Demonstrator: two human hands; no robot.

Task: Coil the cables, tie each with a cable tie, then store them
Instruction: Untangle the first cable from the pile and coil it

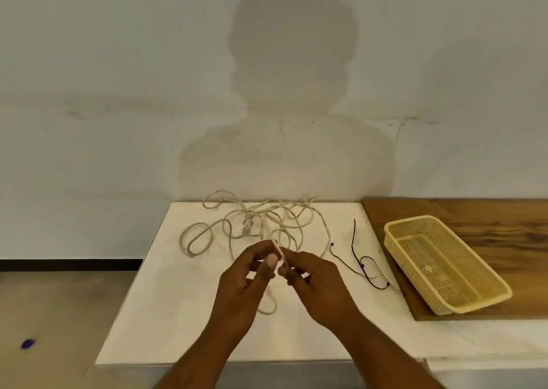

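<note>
Beige cable [250,221]: a short stretch is pinched between the fingertips of the left hand [246,282] and right hand [320,282] over the white table [166,314]; the rest lies tangled at the far edge. Even loops are best drawn once the tangle is freed; black cable ties [353,240] and yellow basket [410,220] lie right. No brand or writing can be read.
</note>
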